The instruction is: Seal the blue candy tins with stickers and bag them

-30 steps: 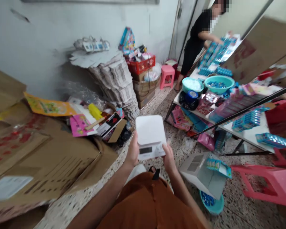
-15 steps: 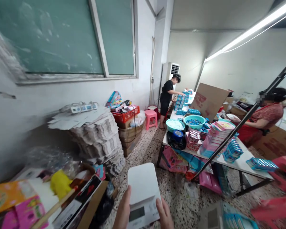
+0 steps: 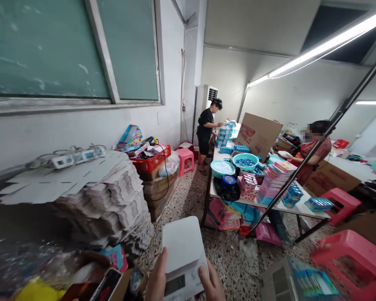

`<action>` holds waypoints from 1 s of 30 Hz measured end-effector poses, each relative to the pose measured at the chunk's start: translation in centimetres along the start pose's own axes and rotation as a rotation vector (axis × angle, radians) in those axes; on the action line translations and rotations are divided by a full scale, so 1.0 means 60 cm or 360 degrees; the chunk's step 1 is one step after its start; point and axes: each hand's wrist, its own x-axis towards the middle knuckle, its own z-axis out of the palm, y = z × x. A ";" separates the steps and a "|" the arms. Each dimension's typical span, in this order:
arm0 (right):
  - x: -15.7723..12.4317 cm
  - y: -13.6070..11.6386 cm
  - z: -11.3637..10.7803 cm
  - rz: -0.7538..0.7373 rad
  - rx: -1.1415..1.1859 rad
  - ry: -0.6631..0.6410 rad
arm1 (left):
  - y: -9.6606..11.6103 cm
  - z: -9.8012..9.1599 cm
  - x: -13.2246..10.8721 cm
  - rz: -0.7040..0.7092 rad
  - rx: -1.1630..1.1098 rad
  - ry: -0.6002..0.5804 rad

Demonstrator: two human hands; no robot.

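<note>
A white digital kitchen scale with a small grey display is carried in front of me above the speckled floor. My left hand grips its left edge, with the thumb along the side. My right hand holds the right edge, its thumb on the front panel near the display. The fingers under the scale are hidden. Nothing lies on the scale's flat top.
On the left are a stack of cardboard sheets and an open box of wrappers. A table with basins and blue packs stands ahead; two co-workers are near it. Pink stools are at right.
My view has turned right and moved forward, so the table and stools have shifted left in the picture. The scale stays held in both hands.
</note>
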 end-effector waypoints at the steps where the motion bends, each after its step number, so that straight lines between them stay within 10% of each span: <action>1: 0.002 0.002 0.000 -0.0010 0.0002 0.0010 | 0.005 0.005 -0.004 -0.0047 -0.0008 -0.0026; 30: 0.016 -0.055 -0.010 -0.0181 -0.0043 -0.0241 | 0.012 0.046 0.016 -0.0100 -0.0023 -0.0251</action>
